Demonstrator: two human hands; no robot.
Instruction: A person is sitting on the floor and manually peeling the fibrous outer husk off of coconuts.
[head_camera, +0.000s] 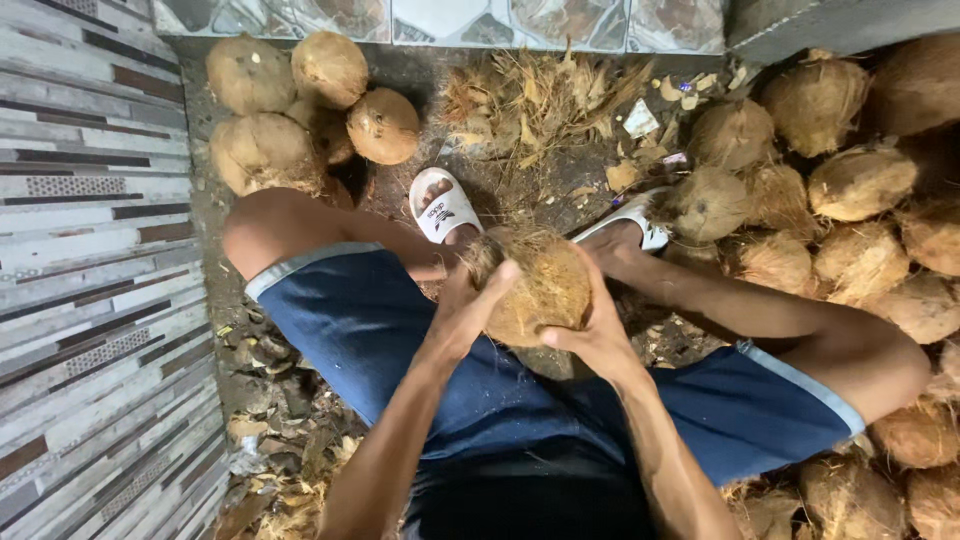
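Observation:
I hold a brown, fibrous coconut (540, 290) between my knees, above the ground. My left hand (470, 300) grips its left side with the thumb over the top edge, where loose husk fibres stick up. My right hand (595, 330) cups its right and lower side. Both hands are closed around the same coconut. My legs in blue shorts (380, 340) spread to either side, and my feet wear white sandals (442, 205).
Three husked coconuts (300, 95) lie at the upper left by a striped tiled wall (90, 250). A large heap of fibrous coconuts (850, 200) fills the right side. Torn husk fibres (530, 100) and scraps litter the dirt ahead.

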